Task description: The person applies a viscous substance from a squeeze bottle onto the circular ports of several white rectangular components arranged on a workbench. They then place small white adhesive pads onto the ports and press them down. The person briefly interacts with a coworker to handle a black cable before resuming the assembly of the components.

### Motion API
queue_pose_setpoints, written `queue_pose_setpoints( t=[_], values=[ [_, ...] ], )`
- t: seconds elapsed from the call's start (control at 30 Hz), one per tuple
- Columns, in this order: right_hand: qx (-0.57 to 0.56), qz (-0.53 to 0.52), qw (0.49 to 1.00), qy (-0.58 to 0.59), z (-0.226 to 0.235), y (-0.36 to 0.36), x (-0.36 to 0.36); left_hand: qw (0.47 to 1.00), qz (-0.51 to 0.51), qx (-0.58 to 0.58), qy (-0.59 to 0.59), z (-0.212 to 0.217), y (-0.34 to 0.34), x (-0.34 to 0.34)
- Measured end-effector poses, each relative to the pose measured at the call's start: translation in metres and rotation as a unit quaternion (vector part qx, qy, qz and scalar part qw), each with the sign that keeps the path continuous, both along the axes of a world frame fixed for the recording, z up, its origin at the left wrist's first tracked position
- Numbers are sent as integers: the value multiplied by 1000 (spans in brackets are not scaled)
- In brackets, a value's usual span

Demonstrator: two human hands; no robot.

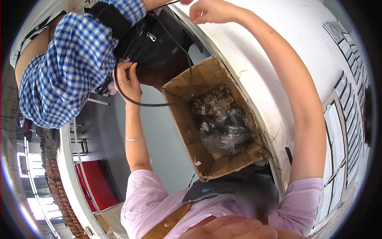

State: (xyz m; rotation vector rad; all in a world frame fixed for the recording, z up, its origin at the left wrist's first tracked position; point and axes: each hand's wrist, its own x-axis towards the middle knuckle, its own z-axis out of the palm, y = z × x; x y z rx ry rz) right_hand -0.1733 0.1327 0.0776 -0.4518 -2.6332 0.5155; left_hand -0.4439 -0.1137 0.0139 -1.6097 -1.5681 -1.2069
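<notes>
My left hand [128, 82] is closed at the lower edge of a black bag or pouch [157, 51] with a silver zip pull; thumb and fingers pinch together there, and what lies between them is hidden. A black cable [159, 105] hangs in a wide loop, crossing in front of my left wrist and beside the fingers. At the top, over the white tabletop [246, 44], my right hand [213, 11] is held with curled fingers pinched together; anything in them is too small to make out. Below the bag, an open cardboard box [207, 173] holds crumpled clear plastic [225, 137] and dark scraps.
Another person in a blue-and-white checked sleeve [67, 67] leans in at the upper left, a hand near the top edge. Loose dark threads lie along the table edge beside the box. A red panel [95, 185] stands at lower left; framed sheets [336, 135] are at right.
</notes>
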Motion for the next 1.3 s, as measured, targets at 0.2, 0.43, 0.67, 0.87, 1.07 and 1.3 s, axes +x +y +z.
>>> queue_pose_setpoints(
  t=[0.2,0.43,0.67,0.87,1.07,1.3],
  values=[
    [7,-35,994,-100,-8,-35,-2,1000,28,2,8,-11,10,-34],
    [92,-40,974,-204,7,-89,29,995,73,66,11,3,-8,-22],
    [104,12,971,-216,22,-178,79,991,68,-12,-111,-56,-94,-20],
    [185,42,957,-219,23,-271,140,988,10,-88,-125,-62,-118,29],
    [117,-27,957,-265,50,-376,229,973,-179,-149,-8,-30,-104,137],
    [-110,-193,962,-159,51,-527,353,893,-424,-141,55,5,-106,269]
  ],
)
